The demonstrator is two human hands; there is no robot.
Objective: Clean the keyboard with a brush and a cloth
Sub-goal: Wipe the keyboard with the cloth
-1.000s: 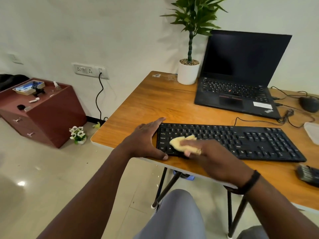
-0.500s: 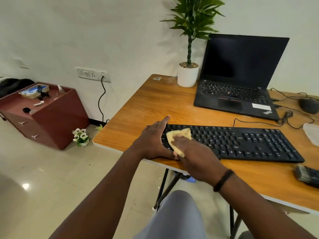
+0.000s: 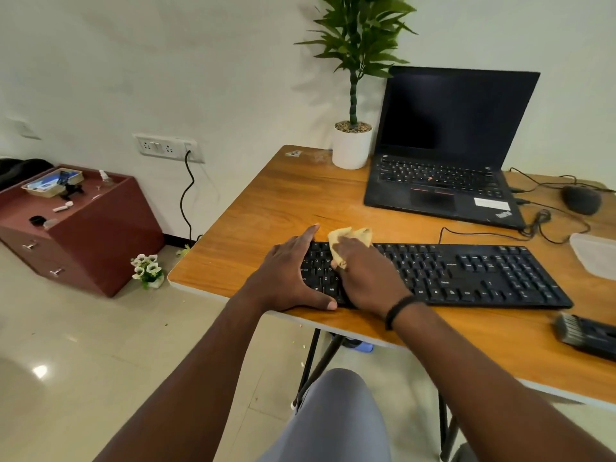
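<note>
Wooden desk (image 3: pixel 266 208), right hand (image 3: pixel 370 278) gripping cloth (image 3: pixel 350 236) on keyboard (image 3: pixel 483 275)

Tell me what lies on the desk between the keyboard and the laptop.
In the head view, only a thin black cable crosses the wood between the keyboard and the laptop, on the right; the rest of that strip is bare desk.

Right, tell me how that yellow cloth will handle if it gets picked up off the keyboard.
The yellow cloth is bunched and creased under the right hand, so it is probably floppy and will droop, not hold a shape. It looks thin, so likely very light. Being soft, it should not slide or roll on the keyboard, though a loose corner might snag on a key.
</note>
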